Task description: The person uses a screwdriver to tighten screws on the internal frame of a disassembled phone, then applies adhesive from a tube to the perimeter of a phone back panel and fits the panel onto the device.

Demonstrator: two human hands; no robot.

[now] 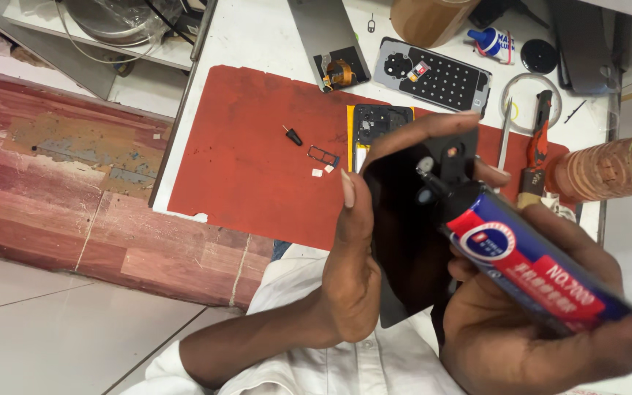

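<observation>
**Operator:** Both hands are busy above the counter. My left hand [352, 271] is clamped around the flat black glossy phone back panel [404, 241], thumb along its near edge and fingertips curling over the top, holding it upright and tilted toward me. My right hand [528, 322] is wrapped shut around the blue-and-red squeeze tube of adhesive [528, 267], its slim black nozzle [433, 183] resting against the panel's upper part, just beside the camera cut-out.

**Colleague:** How would you run the bead cleanly?

**Operator:** I'd judge the trick is gentle, even pressure on the tube and a steady drag along the rim, nozzle tip touching but not digging in. The left hand should stay rigid, gripping by the edges only, so nothing smears. Too hard a squeeze would likely flood the camera opening.

**Colleague:** What does the panel look like?

**Operator:** Dark, thin, rigid, with a shiny inner face and a small raised camera section near the top. I cannot tell whether any glue is already laid; that area is too dark.

**Colleague:** And underneath?

**Operator:** On the red work mat [257, 168] lies an opened phone body with a yellow-edged battery [378, 124], partly hidden behind the panel. Further back sits a grey perforated phone cover [433, 77], and to the right a red-handled pair of pliers [538, 146] beside a slim metal pick [505, 135].
</observation>
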